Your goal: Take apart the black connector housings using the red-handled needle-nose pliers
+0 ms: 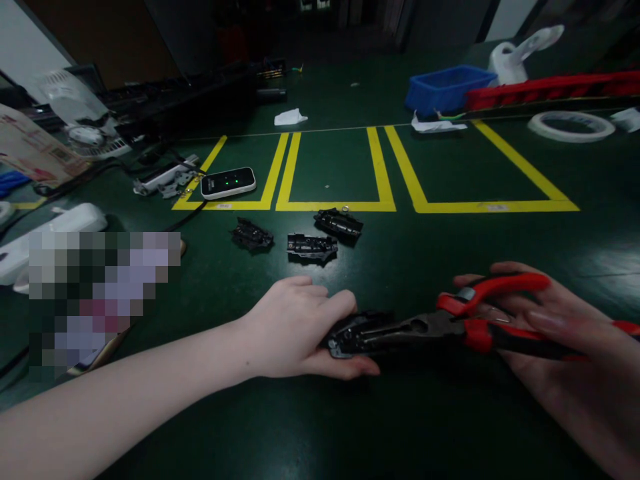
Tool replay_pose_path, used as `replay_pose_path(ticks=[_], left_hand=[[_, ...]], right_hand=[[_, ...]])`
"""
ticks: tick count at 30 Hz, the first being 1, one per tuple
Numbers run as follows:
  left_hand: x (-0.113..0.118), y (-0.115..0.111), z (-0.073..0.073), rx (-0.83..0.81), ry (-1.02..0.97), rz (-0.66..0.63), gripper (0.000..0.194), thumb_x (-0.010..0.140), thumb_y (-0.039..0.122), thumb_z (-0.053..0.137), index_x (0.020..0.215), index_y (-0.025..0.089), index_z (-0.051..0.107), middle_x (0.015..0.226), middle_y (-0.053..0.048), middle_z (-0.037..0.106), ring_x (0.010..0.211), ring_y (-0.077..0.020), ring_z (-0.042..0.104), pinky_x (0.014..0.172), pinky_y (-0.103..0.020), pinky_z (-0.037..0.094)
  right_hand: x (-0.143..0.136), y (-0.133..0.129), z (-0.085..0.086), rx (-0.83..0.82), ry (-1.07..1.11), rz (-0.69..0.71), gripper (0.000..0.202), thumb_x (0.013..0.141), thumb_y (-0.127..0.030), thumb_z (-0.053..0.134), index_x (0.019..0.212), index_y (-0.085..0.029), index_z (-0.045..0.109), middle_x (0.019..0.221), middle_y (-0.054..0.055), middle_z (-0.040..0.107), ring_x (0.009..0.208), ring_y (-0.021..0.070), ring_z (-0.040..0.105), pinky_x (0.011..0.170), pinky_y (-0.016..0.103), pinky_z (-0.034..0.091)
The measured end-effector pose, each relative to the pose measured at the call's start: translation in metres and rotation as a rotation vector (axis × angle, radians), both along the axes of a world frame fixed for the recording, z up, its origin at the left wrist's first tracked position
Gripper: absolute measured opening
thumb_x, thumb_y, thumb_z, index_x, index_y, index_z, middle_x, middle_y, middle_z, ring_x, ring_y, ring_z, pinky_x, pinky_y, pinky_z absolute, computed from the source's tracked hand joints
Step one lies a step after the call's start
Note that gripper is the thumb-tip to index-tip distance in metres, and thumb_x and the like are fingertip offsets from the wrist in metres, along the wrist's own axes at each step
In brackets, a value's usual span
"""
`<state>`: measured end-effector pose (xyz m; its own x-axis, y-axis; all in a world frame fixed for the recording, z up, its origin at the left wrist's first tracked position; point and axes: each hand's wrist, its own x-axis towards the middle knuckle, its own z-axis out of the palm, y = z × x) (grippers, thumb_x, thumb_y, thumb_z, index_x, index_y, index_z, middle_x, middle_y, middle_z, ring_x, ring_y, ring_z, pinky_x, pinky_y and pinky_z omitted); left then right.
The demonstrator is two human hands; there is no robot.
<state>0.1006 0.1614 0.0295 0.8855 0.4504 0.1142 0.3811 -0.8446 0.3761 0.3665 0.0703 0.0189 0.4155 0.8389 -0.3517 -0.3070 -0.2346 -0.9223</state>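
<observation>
My left hand [305,327] is closed around a black plastic part [345,337], low in the middle of the view. Red-handled long-nose pliers [430,327] lie across my right hand [555,333], their handles between its thumb and fingers. The jaws point left and reach over the black part; whether they grip it cannot be made out. Beyond my left hand, three similar black parts lie on the green table: one on the left [251,234], one in the middle [313,247] and one further back [339,225].
Yellow tape frames [335,207] mark the green table. A white-edged device [229,183] lies by the left frame. A blurred-out object [110,300] is at the left. Further back are a blue bin [445,90], a red tray [550,90] and a tape roll [571,126].
</observation>
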Motion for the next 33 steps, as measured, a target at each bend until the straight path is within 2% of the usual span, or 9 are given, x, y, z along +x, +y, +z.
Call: replay_pose_path(ticks=[7, 11, 18, 21, 26, 33], left_hand=[[-0.001, 0.001, 0.000, -0.025, -0.022, -0.008, 0.050, 0.091, 0.069, 0.050, 0.088, 0.019, 0.055, 0.066, 0.003, 0.062, 0.056, -0.0133, 0.057, 0.058, -0.027, 0.035], [-0.001, 0.002, -0.001, -0.033, -0.027, -0.020, 0.052, 0.091, 0.070, 0.049, 0.088, 0.019, 0.055, 0.067, 0.003, 0.062, 0.057, -0.0134, 0.057, 0.057, -0.027, 0.035], [-0.001, 0.002, -0.002, -0.022, -0.030, -0.030, 0.052, 0.091, 0.071, 0.047, 0.088, 0.020, 0.055, 0.067, 0.003, 0.062, 0.057, -0.0131, 0.058, 0.057, -0.027, 0.035], [0.000, 0.002, -0.002, 0.002, -0.048, -0.035, 0.053, 0.092, 0.071, 0.047, 0.087, 0.019, 0.054, 0.064, 0.004, 0.060, 0.055, -0.0128, 0.056, 0.056, -0.027, 0.034], [0.000, 0.002, -0.001, -0.001, -0.019, -0.037, 0.053, 0.092, 0.071, 0.047, 0.088, 0.019, 0.055, 0.065, 0.004, 0.061, 0.056, -0.0131, 0.057, 0.057, -0.027, 0.035], [0.000, 0.003, -0.002, 0.022, 0.011, -0.042, 0.056, 0.092, 0.073, 0.043, 0.087, 0.019, 0.055, 0.066, 0.003, 0.062, 0.055, -0.0131, 0.056, 0.057, -0.028, 0.034]], right_hand=[[0.000, -0.002, -0.002, 0.020, -0.005, 0.039, 0.052, 0.057, -0.037, 0.086, 0.107, -0.031, 0.073, 0.115, 0.007, 0.075, 0.101, 0.0327, 0.072, 0.075, 0.030, 0.063], [-0.005, -0.005, 0.001, 0.021, -0.019, 0.021, 0.049, 0.059, -0.038, 0.086, 0.105, -0.031, 0.073, 0.114, 0.007, 0.075, 0.103, 0.0310, 0.072, 0.077, 0.027, 0.062], [-0.011, -0.002, 0.006, -0.009, -0.035, 0.037, 0.051, 0.052, -0.039, 0.088, 0.100, -0.028, 0.076, 0.111, 0.011, 0.076, 0.092, 0.0329, 0.075, 0.066, 0.028, 0.063], [-0.012, -0.001, 0.005, -0.021, -0.020, 0.014, 0.050, 0.050, -0.037, 0.090, 0.097, -0.028, 0.077, 0.109, 0.009, 0.076, 0.091, 0.0316, 0.075, 0.066, 0.027, 0.062], [-0.012, -0.001, 0.003, -0.013, 0.020, 0.020, 0.045, 0.052, -0.037, 0.090, 0.094, -0.029, 0.076, 0.109, 0.007, 0.077, 0.090, 0.0317, 0.075, 0.068, 0.032, 0.063], [-0.019, 0.003, 0.008, 0.014, -0.051, 0.007, 0.042, 0.050, -0.042, 0.091, 0.086, -0.028, 0.076, 0.101, 0.007, 0.078, 0.083, 0.0313, 0.076, 0.064, 0.031, 0.064]])
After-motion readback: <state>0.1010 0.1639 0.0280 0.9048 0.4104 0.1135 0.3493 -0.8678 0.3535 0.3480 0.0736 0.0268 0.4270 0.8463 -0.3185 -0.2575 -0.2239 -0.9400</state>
